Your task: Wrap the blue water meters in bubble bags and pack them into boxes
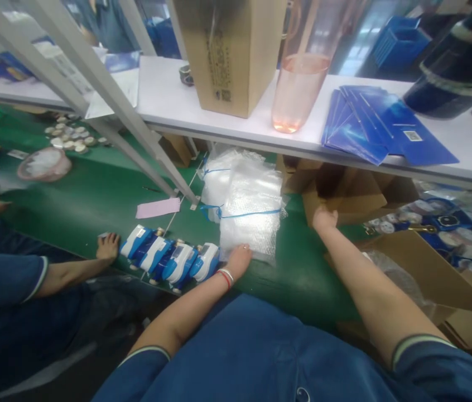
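Your left hand (239,261) is touching the blue-banded, clear bubble-wrap bags (250,192) on the green table (298,279); your right hand (325,219) is touching an open brown cardboard box (312,204). I cannot tell either grip. Blue-and-white plastic devices (180,262) are sitting unbagged.

Our left hand (240,260) touches the lower edge of the clear bags (249,231); our right hand (325,219) touches a cardboard box (355,205).

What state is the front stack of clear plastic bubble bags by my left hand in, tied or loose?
Tied: a thin blue band runs across the front stack of bags, with your left hand at its near edge.
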The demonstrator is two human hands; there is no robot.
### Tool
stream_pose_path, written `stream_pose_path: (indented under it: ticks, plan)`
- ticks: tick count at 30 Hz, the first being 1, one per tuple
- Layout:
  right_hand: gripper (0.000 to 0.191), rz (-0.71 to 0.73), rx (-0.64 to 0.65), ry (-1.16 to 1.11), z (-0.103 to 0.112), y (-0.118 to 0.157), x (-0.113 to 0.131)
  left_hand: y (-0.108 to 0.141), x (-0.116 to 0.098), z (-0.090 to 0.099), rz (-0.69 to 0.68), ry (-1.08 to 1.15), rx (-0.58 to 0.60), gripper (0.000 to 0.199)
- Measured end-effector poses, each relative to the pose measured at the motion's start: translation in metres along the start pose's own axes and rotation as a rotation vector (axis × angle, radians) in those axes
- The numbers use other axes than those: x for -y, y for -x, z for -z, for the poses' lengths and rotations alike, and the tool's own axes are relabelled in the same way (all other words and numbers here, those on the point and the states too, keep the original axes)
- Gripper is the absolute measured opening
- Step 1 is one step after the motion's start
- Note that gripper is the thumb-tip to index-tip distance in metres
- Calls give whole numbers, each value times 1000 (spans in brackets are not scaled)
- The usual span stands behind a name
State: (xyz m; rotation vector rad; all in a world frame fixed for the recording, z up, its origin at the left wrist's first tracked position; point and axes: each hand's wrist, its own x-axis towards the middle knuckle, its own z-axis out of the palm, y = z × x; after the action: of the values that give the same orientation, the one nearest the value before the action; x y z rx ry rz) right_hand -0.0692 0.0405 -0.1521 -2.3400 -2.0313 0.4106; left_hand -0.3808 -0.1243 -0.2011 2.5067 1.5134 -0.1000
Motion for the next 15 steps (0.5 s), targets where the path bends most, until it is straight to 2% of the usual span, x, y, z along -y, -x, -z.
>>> stream_pose_path:
  ticks: [3,9,12,15]
  plan:
    - [42,-89,79,185,-9,15,-9,10,-4,28,64,65,-66,22]
    - [36,-19,318,274,-32,114,-20,44,-25,87,212,325,-161,13]
    - [38,24,412,265,-38,156,-15,72,-32,110,290,467,-177,24]
    - [36,71,423,300,-34,189,3,115,-32,128,388,572,-260,39]
